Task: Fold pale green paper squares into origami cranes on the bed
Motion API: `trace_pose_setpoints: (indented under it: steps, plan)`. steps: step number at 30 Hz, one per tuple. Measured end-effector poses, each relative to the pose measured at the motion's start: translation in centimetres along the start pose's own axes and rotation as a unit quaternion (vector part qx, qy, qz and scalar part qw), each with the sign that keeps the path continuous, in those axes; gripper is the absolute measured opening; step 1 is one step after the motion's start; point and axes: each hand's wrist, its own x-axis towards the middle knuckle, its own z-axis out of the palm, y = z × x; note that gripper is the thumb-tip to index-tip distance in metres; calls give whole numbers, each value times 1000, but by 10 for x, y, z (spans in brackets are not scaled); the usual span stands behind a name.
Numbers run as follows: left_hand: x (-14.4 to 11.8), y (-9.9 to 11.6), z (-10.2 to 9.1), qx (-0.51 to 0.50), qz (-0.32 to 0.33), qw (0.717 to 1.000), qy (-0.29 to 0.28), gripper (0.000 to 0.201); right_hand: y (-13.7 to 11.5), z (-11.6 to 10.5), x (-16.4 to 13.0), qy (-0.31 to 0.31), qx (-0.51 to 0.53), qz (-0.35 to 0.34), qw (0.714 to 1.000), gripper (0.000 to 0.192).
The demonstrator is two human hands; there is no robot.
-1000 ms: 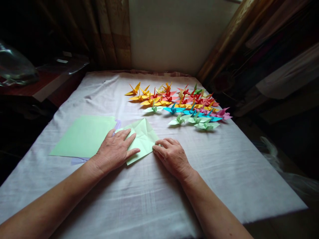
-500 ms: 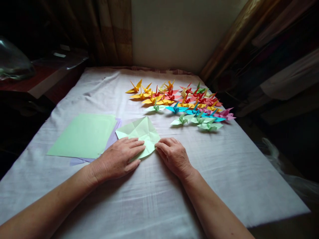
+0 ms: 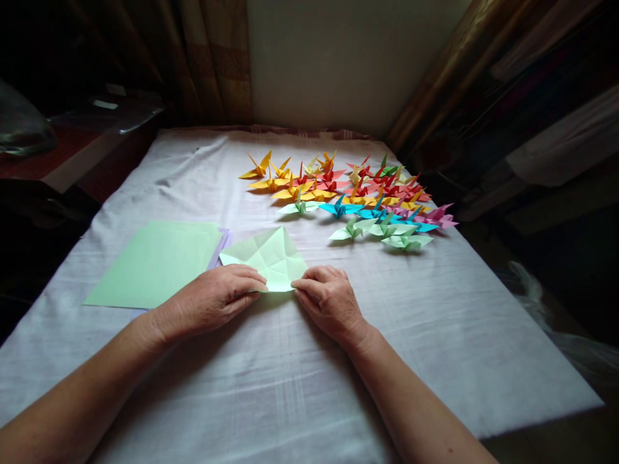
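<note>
Your left hand (image 3: 231, 294) and right hand (image 3: 329, 298), fingers nearly closed, pinch near edge of creased pale-green paper sheet (image 3: 278, 254), likely to steady it. Flat green paper pile (image 3: 153, 265) beside left hand. Colourful folded-paper birds (image 3: 340, 209) beyond right hand, maybe safe from bumps.

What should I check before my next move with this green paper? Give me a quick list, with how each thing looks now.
1. Left hand on the creased green sheet: ok, touching its near left part.
2. Right hand on the sheet: ok, at the near right edge.
3. Crease lines visible: ok, several cross the sheet.
4. Near edge lined up along its whole length: cannot tell, the left hand hides part.
5. Sheet's left corner apart from the purple paper: cannot tell, they look very close.
6. Paper cranes out of the way: ok, they stand beyond both hands.
</note>
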Motion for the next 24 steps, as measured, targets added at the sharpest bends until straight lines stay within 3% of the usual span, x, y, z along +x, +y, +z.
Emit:
trace_pose_setpoints:
  steps: [4,7,9,13,15,18,24]
  plan:
    - [-3,-7,6,33,-77,995,56,32,7,-2,-1,11,45,53,998,12]
    - [-4,-11,15,64,-97,986,119,47,8,-4,0,5,25,67,997,14]
    - [-2,-9,21,111,-85,976,165,52,7,-4,2,-5,1,70,998,15]
    - [4,8,29,260,9,939,223,31,5,-3,6,-22,-37,76,996,17]
    - [5,19,32,299,44,930,209,29,4,-2,7,-24,-48,78,995,18]
    - [7,32,41,294,69,938,171,29,4,-1,7,-23,-55,80,995,19]
    - [6,39,56,269,12,955,121,36,3,-1,6,-7,-37,89,995,16]
